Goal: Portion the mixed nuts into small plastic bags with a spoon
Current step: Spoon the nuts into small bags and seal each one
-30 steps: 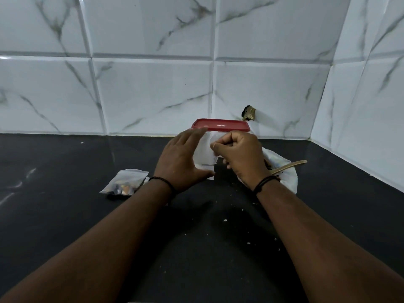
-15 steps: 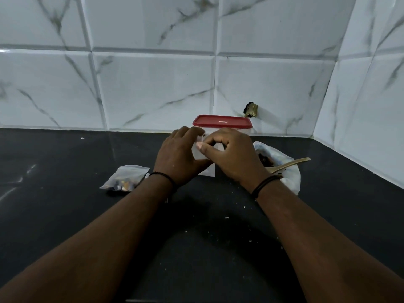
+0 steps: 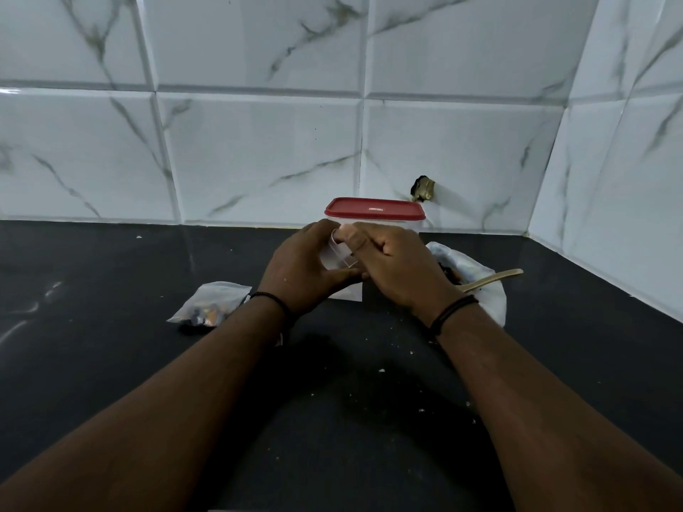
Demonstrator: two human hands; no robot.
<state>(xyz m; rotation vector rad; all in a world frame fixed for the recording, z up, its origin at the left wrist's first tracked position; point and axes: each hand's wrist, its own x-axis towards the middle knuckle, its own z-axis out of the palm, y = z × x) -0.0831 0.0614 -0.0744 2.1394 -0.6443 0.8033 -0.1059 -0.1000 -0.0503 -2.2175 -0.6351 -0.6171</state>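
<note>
Both my hands hold a small clear plastic bag (image 3: 342, 258) upright over the black counter, just in front of a red-lidded container (image 3: 374, 209). My left hand (image 3: 301, 271) cups the bag's left side, thumb under it. My right hand (image 3: 391, 266) pinches its top edge between thumb and fingers. A filled bag of mixed nuts (image 3: 212, 303) lies on the counter to the left of my left wrist. To the right, a large white bag of nuts (image 3: 476, 286) lies open with a wooden spoon (image 3: 493, 279) sticking out of it.
White marble tiles form the back and right walls, meeting in a corner at the right. A small brass fitting (image 3: 423, 188) protrudes from the back wall. Crumbs (image 3: 381, 370) are scattered on the black counter (image 3: 111, 364) near my forearms.
My hands have drawn closer together at the top of the small bag, which now shows less between them. The view has tilted slightly.
</note>
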